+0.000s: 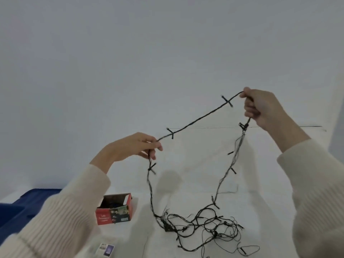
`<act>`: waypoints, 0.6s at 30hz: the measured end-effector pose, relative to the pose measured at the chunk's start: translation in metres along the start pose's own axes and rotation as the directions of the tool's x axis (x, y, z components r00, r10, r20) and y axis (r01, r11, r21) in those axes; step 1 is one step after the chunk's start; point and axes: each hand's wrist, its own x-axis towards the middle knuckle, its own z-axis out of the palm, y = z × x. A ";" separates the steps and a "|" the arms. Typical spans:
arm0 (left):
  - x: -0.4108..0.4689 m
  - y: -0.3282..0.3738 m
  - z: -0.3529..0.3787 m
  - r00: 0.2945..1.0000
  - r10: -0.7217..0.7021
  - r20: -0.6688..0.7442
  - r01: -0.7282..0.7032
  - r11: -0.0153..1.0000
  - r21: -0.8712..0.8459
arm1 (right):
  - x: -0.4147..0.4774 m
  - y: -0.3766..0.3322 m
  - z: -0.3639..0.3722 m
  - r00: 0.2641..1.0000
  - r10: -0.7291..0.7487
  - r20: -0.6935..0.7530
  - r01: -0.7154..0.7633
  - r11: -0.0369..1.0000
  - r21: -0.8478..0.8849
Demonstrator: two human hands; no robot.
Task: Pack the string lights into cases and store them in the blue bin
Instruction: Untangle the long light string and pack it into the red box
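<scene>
White tabletop [270,183] fills the lower half of the head view and runs back to a plain pale wall [167,43]. At the lower left edge sits the blue bin [22,211], partly hidden behind the left arm.

Both forearms, in ribbed cream sleeves [316,183], reach up and forward from the bottom corners. The right arm is raised higher than the left.

The string lights [197,119], a dark wire with short bulbs sticking out sideways, stretch in a nearly straight, slanting line between the two hands, well above the table. From each hand a length hangs down, and both lengths end in a loose tangled heap [204,224] lying on the table in front of the person.

The right hand [260,107] is held up with its back toward the camera. Its fingers are curled round the wire, and the thumb and forefinger pinch the strand at the top. The left hand [135,146] is lower and points to the right. Its thumb and fingertips are brought together on the wire, which bends over them and drops straight down.

A red cardboard case [115,213] stands on the table between the bin and the heap, its top open and something dark inside. Near the bottom edge lies a small printed card [106,249], too blurred to read.
</scene>
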 end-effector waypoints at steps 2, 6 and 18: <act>0.002 0.006 -0.003 0.990 0.032 -0.135 -0.058 0.980 -0.191 | -0.007 0.001 0.001 0.997 -0.007 0.080 0.035 0.936 -0.350; 0.014 0.065 0.001 0.955 0.190 -0.230 -0.177 0.981 0.076 | -0.035 -0.001 0.033 0.948 -0.011 0.318 0.247 0.654 -0.715; 0.013 0.031 0.001 0.996 0.094 -0.007 -0.091 0.978 0.189 | -0.017 -0.012 0.017 0.974 0.044 0.221 -0.104 0.957 0.270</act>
